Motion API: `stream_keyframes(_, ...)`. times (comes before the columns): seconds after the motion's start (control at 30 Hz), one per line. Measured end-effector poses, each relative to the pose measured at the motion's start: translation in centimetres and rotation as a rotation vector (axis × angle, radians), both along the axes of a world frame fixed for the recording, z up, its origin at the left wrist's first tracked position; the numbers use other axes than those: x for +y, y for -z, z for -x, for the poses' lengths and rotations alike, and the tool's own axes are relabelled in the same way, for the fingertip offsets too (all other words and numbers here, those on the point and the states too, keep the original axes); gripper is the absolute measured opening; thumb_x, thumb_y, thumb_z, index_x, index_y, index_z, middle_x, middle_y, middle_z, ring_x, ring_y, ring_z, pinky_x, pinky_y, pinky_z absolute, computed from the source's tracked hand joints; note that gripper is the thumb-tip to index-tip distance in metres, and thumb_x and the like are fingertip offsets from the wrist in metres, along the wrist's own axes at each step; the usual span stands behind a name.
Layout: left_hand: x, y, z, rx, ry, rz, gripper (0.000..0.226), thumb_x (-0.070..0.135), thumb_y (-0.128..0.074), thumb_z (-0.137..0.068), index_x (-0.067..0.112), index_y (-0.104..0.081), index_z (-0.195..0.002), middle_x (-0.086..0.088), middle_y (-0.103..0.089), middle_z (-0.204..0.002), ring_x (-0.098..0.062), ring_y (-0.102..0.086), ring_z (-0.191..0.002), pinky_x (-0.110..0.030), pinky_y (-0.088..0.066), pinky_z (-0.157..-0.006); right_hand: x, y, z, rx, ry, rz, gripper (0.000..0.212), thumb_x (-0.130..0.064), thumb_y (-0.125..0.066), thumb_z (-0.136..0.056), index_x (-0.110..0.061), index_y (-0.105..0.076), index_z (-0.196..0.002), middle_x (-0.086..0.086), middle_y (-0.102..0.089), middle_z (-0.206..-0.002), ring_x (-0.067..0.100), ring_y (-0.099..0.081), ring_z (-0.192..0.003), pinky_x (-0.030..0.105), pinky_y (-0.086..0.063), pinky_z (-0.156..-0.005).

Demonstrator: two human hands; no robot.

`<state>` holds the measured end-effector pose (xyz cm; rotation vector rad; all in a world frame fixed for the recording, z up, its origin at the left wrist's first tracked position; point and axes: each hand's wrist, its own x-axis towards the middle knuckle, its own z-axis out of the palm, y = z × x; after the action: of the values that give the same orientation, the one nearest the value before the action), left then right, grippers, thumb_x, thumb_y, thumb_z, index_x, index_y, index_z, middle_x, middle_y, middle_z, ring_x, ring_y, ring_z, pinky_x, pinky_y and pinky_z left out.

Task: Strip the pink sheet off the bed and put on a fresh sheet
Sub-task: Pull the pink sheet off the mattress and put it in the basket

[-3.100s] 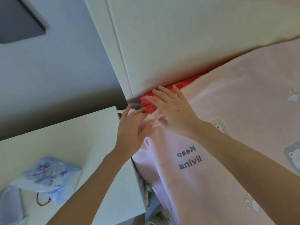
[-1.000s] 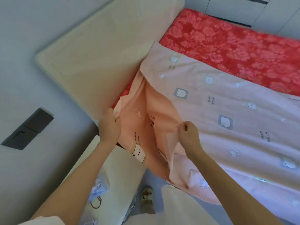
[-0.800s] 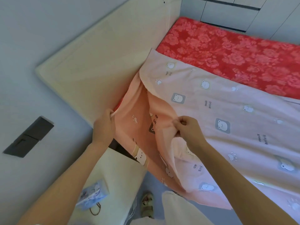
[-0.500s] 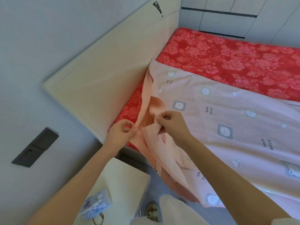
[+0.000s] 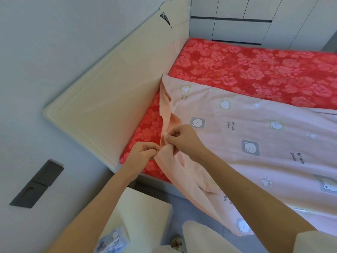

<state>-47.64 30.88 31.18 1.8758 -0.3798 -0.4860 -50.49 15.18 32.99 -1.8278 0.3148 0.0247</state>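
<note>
The pink sheet (image 5: 255, 128) with bear prints lies folded back over the near half of the bed, with its corner hanging off the side. The red floral mattress cover (image 5: 246, 70) is bare beyond it and along the headboard. My left hand (image 5: 143, 152) pinches the sheet's edge near the bed's corner. My right hand (image 5: 182, 138) grips a bunched fold of the same sheet right beside it. The two hands almost touch.
A cream padded headboard (image 5: 116, 92) runs along the left of the bed. A white nightstand (image 5: 140, 216) with a blue patterned pouch (image 5: 111, 241) stands below my left arm. Grey wardrobe doors (image 5: 255, 21) stand behind the bed. A dark wall switch panel (image 5: 36, 183) is at the left.
The sheet's corner came out from the headboard gap and was pulled back, baring the red cover. My hands have drawn together on the gathered edge.
</note>
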Motion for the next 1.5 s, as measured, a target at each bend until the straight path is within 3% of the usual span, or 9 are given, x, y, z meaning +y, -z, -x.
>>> stream_keyframes(0.17, -0.2, 1.5, -1.4, 0.064, -0.003, 0.005, 0.017, 0.011, -0.060, -0.089, 0.004, -0.073, -0.081, 0.002, -0.072, -0.072, -0.010, -0.068, -0.071, -0.020, -0.054, -0.066, -0.4, 1.5, -0.7, 0.065, 0.068, -0.003, 0.013, 0.004, -0.056, -0.081, 0.008, -0.062, -0.071, 0.014, -0.062, -0.067, 0.031, -0.065, -0.059, 0.043, -0.059, -0.057)
stream_keyframes(0.3, -0.6, 2.2, -1.2, 0.117, 0.012, -0.007, 0.060, 0.050, -0.061, -0.074, -0.009, -0.069, -0.082, -0.012, -0.073, -0.077, -0.020, -0.071, -0.072, -0.027, -0.059, -0.069, -1.2, 2.6, -0.2, 0.116, 0.136, -0.013, 0.026, 0.006, -0.055, -0.083, -0.006, -0.060, -0.060, 0.001, -0.061, -0.058, 0.020, -0.062, -0.051, 0.033, -0.058, -0.050)
stream_keyframes(0.43, -0.9, 2.2, -1.1, 0.016, 0.065, -0.134, 0.028, 0.028, -0.072, -0.079, 0.006, -0.067, -0.062, 0.003, -0.065, -0.053, -0.004, -0.061, -0.051, -0.011, -0.049, -0.056, -1.3, 2.8, -0.7, 0.126, 0.113, 0.002, 0.026, 0.005, -0.054, -0.084, -0.006, -0.061, -0.062, -0.004, -0.064, -0.057, 0.009, -0.062, -0.046, 0.025, -0.054, -0.046)
stream_keyframes(0.63, -1.2, 2.0, -1.9, 0.006, 0.062, -0.166, 0.013, 0.010, -0.074, -0.079, 0.005, -0.071, -0.067, -0.006, -0.068, -0.063, -0.014, -0.066, -0.060, -0.018, -0.055, -0.063, -0.5, 3.0, -1.9, 0.139, 0.129, 0.186, 0.010, -0.012, -0.056, -0.088, -0.005, -0.063, -0.088, 0.010, -0.069, -0.084, 0.022, -0.067, -0.068, 0.039, -0.058, -0.069)
stream_keyframes(0.73, -1.8, 0.9, -1.8, 0.064, -0.006, -0.151, 0.011, 0.003, -0.074, -0.075, 0.001, -0.068, -0.066, -0.002, -0.066, -0.060, -0.008, -0.063, -0.055, -0.012, -0.051, -0.057, -0.1, 2.6, 0.1, 0.041, 0.221, 0.463, 0.025, -0.032, -0.054, -0.093, -0.015, -0.058, -0.111, -0.004, -0.063, -0.080, 0.014, -0.060, -0.076, 0.028, -0.045, -0.076)
stream_keyframes(0.97, -3.5, -2.2, -0.2, 0.164, -0.016, -0.074, 0.016, -0.010, -0.072, -0.069, -0.012, -0.057, -0.069, -0.022, -0.058, -0.066, -0.015, -0.062, -0.048, -0.021, -0.053, -0.049, 3.1, 3.2, 6.8, -0.037, 0.032, 0.529, 0.047, -0.035, -0.064, -0.087, -0.015, -0.051, -0.128, -0.003, -0.064, -0.109, 0.014, -0.058, -0.101, 0.015, -0.036, -0.083)
stream_keyframes(1.23, -6.2, -5.3, 0.6, 0.322, 0.287, -0.013, 0.016, 0.000, -0.067, -0.083, 0.004, -0.053, -0.078, -0.018, -0.067, -0.067, -0.019, -0.065, -0.053, -0.019, -0.048, -0.045, -1.3, 1.5, 9.8, -0.166, 0.183, 0.411, 0.029, -0.022, -0.047, -0.081, -0.015, -0.072, -0.094, 0.000, -0.069, -0.073, 0.010, -0.056, -0.072, 0.014, -0.039, -0.059)
stream_keyframes(1.37, -9.1, -4.5, -1.2, -0.163, 0.429, -0.220, 0.009, 0.014, -0.060, -0.090, 0.015, -0.059, -0.081, -0.001, -0.068, -0.067, -0.009, -0.060, -0.053, -0.021, -0.045, -0.053, -4.8, 0.9, 13.7, -0.145, 0.190, 0.488, 0.030, 0.001, -0.055, -0.085, -0.015, -0.075, -0.101, -0.014, -0.065, -0.061, 0.000, -0.054, -0.059, 0.010, -0.037, -0.056)
stream_keyframes(1.5, -14.3, -3.0, -2.5, -0.562, 0.680, -0.255, 0.010, 0.015, -0.061, -0.089, 0.019, -0.069, -0.093, 0.008, -0.068, -0.095, -0.001, -0.058, -0.082, -0.014, -0.040, -0.070, -7.6, -0.3, 17.2, -0.107, 0.180, 0.476, 0.039, -0.019, -0.046, -0.085, -0.035, -0.066, -0.114, -0.009, -0.073, -0.084, -0.001, -0.058, -0.065, 0.014, -0.044, -0.065)
